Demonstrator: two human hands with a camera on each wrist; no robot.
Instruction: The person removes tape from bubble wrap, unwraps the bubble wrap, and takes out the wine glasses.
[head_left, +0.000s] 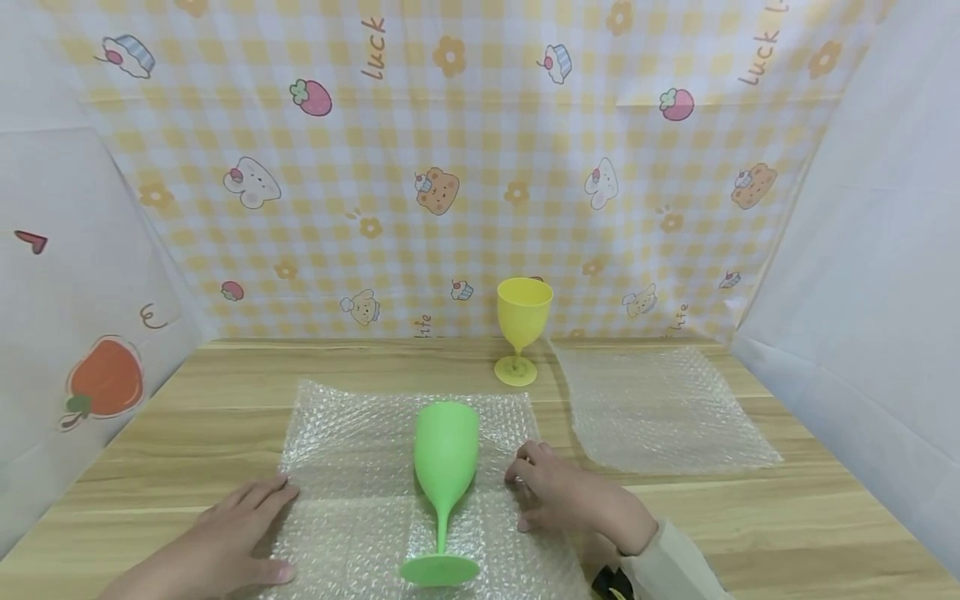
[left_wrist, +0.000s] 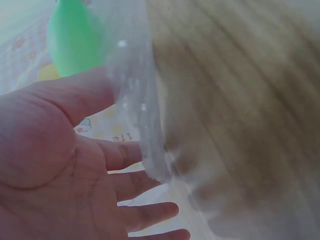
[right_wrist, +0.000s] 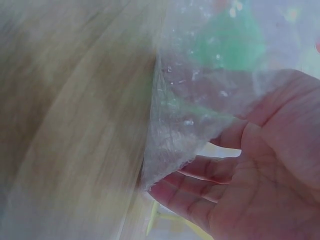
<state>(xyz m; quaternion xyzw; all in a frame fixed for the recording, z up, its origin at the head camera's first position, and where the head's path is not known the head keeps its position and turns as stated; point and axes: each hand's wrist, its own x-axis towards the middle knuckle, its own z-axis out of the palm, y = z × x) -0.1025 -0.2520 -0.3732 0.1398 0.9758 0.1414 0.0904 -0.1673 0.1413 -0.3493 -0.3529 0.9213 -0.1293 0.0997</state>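
A green plastic goblet (head_left: 446,458) lies on its side on a sheet of bubble wrap (head_left: 352,467), its bowl toward the back and its foot toward me. My left hand (head_left: 232,533) rests at the sheet's left edge, fingers extended and thumb spread. In the left wrist view its fingers (left_wrist: 135,185) and thumb meet the wrap's border. At the right edge, my right hand (head_left: 558,492) touches the sheet with slightly bent fingers. The right wrist view shows a corner of wrap (right_wrist: 175,145) across the thumb and fingertips. Neither hand touches the goblet.
An upright yellow goblet (head_left: 523,321) stands at the back of the wooden table (head_left: 795,533). A second bubble wrap sheet (head_left: 660,408) lies at the back right. Checked cloth (head_left: 480,133) hangs behind, with pale sheeting on both sides. Something black (head_left: 612,582) shows by the right sleeve.
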